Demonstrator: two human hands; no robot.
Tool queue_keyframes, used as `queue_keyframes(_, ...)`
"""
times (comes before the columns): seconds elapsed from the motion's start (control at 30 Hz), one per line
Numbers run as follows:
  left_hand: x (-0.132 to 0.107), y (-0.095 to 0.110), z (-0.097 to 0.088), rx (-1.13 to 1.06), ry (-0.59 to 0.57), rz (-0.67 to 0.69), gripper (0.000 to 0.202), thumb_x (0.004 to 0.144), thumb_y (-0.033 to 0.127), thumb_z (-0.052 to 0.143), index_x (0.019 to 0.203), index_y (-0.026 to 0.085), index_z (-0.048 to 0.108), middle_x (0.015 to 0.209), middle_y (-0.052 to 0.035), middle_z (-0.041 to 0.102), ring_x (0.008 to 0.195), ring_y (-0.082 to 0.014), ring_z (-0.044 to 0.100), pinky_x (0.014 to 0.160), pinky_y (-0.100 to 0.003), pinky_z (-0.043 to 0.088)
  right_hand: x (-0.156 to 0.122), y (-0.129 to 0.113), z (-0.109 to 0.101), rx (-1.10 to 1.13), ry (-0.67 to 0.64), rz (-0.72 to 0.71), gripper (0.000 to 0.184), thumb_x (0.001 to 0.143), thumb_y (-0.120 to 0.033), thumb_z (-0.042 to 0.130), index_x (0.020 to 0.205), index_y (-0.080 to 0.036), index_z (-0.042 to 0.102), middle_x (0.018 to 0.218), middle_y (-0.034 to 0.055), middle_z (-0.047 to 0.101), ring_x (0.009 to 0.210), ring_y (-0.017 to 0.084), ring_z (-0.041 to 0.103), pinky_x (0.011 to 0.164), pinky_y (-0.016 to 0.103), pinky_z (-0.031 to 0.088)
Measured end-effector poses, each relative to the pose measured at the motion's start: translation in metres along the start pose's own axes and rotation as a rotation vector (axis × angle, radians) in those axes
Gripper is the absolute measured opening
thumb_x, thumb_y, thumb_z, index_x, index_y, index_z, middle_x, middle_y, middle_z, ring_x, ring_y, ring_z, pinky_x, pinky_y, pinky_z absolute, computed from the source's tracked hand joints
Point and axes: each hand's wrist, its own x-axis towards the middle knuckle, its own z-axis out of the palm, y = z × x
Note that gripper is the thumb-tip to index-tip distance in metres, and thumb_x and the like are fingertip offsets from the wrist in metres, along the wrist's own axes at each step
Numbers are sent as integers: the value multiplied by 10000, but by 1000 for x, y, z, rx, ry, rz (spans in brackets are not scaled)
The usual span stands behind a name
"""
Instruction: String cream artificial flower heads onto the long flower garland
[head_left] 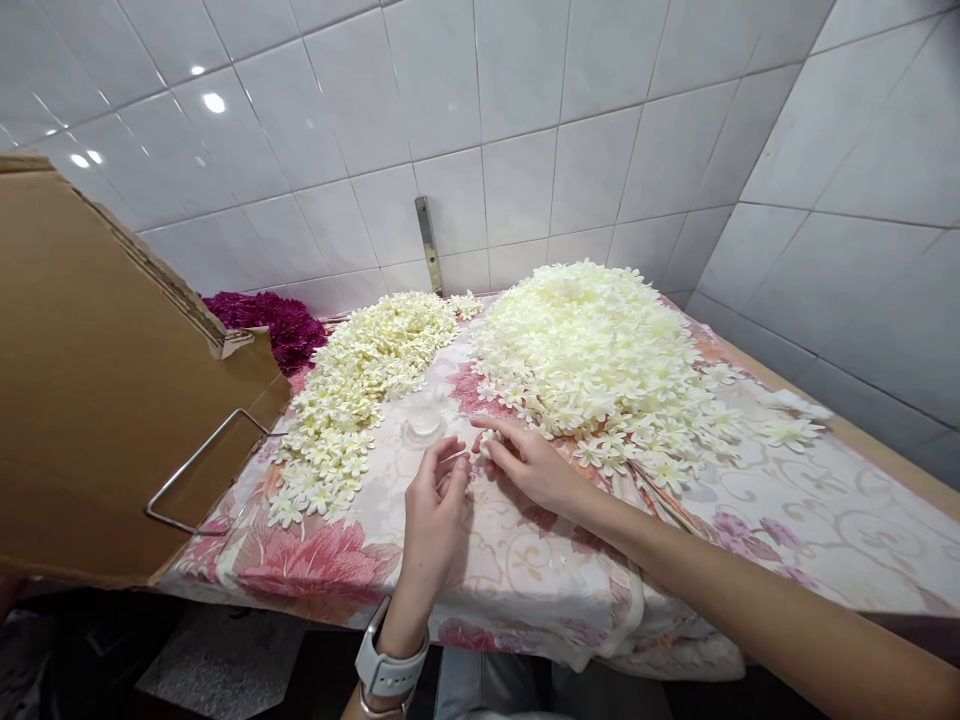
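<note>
My right hand pinches a small white flower between thumb and fingers, low over the table. Close beside it, my left hand has its thumb and fingers curled together. What they hold, if anything, is too small to make out. Just beyond my left fingertips stands a small clear round container. Past my right hand rises a big heap of loose white flowers. A longer pile of cream-yellow flowers stretches along the left.
At the left stands a cardboard box with a bent metal wire frame beside it. Dark magenta flowers lie behind the box. A metal bracket is against the tiled wall. The flowered tablecloth hangs over the front edge.
</note>
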Motion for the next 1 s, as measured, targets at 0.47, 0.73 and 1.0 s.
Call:
queue_keyframes(0.47,-1,-6,-1,-233,-15,-134,298,736,375,639,959,180,609,1009,-79,672,940,-198,648,848,-314,483,-2,2,1,-27,47,-4,234,868,-290,433,1072,-177,454,635,-36,545,520,119,508,521,242,394)
queue_keyframes(0.73,-2,-2,-2,-388,-5,-265,402,585,277,784,915,152,591,762,0,678,684,-123,672,677,-224,504,-1,-9,-5,-78,12,-150,106,816,-218,527,733,-189,586,825,47,628,828,179,570,759,307,414)
queue_keyframes(1.0,-3,1,-1,-413,77,-234,284,612,274,744,788,139,568,660,18,650,639,-127,675,631,-210,509,-4,-8,-7,-82,99,-107,115,832,-279,551,828,-183,612,754,25,643,677,147,583,623,263,445)
